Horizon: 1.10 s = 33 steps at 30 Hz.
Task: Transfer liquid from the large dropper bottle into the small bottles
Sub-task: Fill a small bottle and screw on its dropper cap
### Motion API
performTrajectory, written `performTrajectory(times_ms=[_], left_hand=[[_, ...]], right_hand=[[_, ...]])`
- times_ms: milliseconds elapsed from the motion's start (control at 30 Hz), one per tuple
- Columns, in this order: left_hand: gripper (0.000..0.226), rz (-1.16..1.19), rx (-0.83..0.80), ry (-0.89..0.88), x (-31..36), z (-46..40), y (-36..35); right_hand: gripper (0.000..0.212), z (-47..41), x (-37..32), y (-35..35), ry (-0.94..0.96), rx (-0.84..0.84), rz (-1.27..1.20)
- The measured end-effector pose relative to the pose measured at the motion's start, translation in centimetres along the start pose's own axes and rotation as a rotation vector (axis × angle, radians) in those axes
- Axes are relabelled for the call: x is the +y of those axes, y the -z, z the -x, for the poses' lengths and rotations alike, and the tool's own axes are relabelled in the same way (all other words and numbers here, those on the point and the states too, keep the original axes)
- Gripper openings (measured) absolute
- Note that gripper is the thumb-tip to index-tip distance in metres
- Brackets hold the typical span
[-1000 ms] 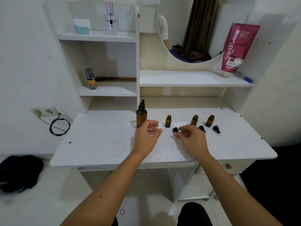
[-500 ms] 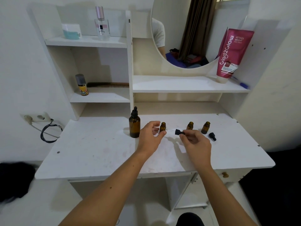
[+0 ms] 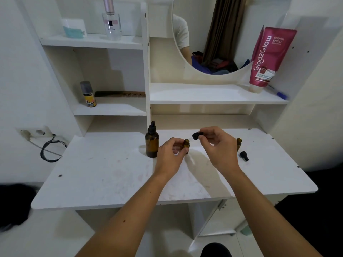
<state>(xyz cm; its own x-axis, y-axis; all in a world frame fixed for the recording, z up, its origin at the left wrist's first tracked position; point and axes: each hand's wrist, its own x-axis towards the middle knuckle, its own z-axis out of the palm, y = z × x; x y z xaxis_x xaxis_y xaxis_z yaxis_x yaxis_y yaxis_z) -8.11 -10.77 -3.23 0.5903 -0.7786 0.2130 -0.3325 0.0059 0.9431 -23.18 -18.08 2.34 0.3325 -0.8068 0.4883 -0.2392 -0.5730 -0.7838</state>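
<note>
Dropper cap (image 3: 197,135) lifted off the worktop (image 3: 104,169) since earlier, pinched by right hand (image 3: 218,148), small bottle (image 3: 186,145) gripped by left hand (image 3: 171,154), another bottle (image 3: 239,143) half hidden behind right hand.

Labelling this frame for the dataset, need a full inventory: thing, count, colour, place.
large dropper bottle: 1, amber with black dropper cap, desk, left of the hands
small bottles: 2 visible, amber, desk; one held by the left hand, one partly hidden behind the right hand
dropper caps: 2, black; one pinched in the right hand above the held bottle, one lying on the desk at right
desk: 1, white
perfume bottle: 1, clear, top left shelf
small can: 1, yellow with grey cap, lower left shelf
comb: 1, brown, same shelf
tube: 1, pink, right shelf
pen: 1, blue, beside the tube
mirror: 1, round
left hand: holds small bottle
right hand: pinches cap
</note>
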Motion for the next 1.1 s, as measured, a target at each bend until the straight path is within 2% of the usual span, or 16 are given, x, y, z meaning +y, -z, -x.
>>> performTrajectory(times_ms=[200,367,567,700,867,967,1100], left_hand=[[0.025,0.001,-0.013,-0.037,-0.2,0.0,-0.1],[0.026,-0.045,-0.026,-0.039,-0.3,-0.1,-0.1],[0.025,-0.084,-0.025,-0.061,-0.4,-0.1,-0.2],[0.022,-0.097,-0.036,-0.076,-0.6,0.0,-0.3],[0.025,-0.128,-0.033,-0.082,-0.6,-0.1,-0.4],[0.023,-0.160,-0.045,-0.090,-0.6,0.1,-0.4],[0.022,-0.211,-0.049,-0.097,-0.6,0.1,-0.5]], right_hand=[[0.019,-1.2,-0.5,-0.7,0.139,-0.118,0.130],[0.022,-2.1,-0.1,-1.6,0.097,-0.303,0.244],[0.019,-2.8,-0.2,-1.9,0.032,-0.326,0.258],[0.040,-3.1,-0.4,-1.5,-0.038,-0.360,0.322],[0.019,-2.8,-0.1,-1.8,-0.039,-0.385,0.323],[0.028,-2.7,0.0,-2.1,-0.091,-0.338,0.331],[0.022,-2.7,-0.2,-2.2,-0.083,-0.349,0.271]])
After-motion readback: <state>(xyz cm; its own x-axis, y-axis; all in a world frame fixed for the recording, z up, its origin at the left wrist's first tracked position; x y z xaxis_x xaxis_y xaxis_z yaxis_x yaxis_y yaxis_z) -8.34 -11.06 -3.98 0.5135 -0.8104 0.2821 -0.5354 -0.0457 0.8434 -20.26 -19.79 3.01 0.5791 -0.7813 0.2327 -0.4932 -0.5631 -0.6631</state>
